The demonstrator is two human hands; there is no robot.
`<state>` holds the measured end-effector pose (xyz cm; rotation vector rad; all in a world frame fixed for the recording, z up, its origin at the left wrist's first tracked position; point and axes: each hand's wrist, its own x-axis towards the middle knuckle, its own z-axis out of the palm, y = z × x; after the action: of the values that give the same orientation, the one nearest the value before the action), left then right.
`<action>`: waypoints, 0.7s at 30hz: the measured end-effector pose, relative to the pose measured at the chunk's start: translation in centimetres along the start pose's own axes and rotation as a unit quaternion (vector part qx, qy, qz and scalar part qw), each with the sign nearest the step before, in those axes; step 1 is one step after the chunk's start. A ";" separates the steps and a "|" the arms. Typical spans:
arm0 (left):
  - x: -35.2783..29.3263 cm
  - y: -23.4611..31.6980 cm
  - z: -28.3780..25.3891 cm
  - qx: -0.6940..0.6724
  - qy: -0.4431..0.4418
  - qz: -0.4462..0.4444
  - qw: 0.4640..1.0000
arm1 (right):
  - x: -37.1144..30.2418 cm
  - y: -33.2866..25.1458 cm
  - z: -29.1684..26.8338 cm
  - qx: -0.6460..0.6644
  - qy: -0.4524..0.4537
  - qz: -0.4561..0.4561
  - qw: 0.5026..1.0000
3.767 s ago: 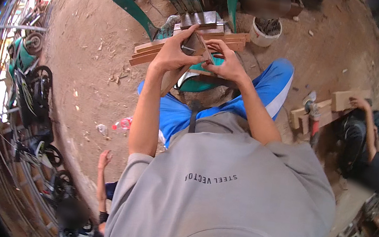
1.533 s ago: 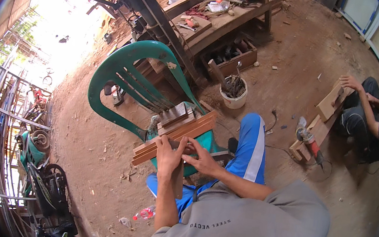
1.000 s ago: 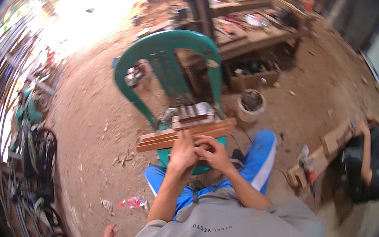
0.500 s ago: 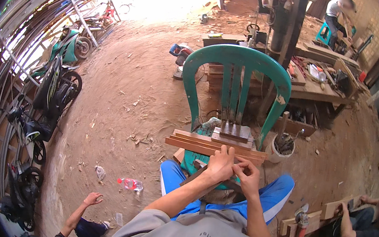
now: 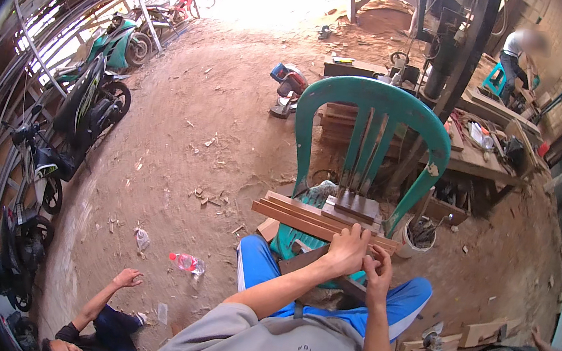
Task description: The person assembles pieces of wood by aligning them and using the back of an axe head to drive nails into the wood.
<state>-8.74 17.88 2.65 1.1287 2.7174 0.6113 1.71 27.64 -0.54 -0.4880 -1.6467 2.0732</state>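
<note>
Several reddish-brown wooden strips lie side by side across a green plastic chair before me, slightly slanted. Closed over the near edge of the strips, toward their right end, is my left hand, its fingers bent. Right beside it my right hand has its fingers pinched together; what they hold, if anything, is hidden. Behind the strips, a dark wooden block rests on a paler board against the chair's slats. A dark wooden piece lies under my left forearm.
A bucket of tools stands right of the chair. Beyond is a cluttered workbench. A plastic bottle lies on the dirt floor at left. Motorcycles line the left side. Other people sit at lower left, lower right and far right.
The view has turned a little, so the chair and strips sit further right. My hands stay together at the strips' right end; the right fingers have shifted slightly.
</note>
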 end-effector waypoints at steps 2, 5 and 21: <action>0.1 -0.3 0.4 0.000 0.001 0.003 1.000 | 0.3 1.2 -0.5 -0.039 0.002 -0.009 0.999; 0.0 -0.4 0.5 0.001 0.004 0.000 1.000 | 0.2 0.8 -1.0 -0.077 -0.033 0.047 0.995; -0.6 -2.9 -2.2 -0.185 -0.116 0.005 0.976 | 1.2 0.0 -1.6 -0.029 -0.021 0.053 0.998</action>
<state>-10.78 14.90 3.45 1.0420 2.2802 0.8814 1.55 29.62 -0.87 -0.5648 -1.7440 2.1299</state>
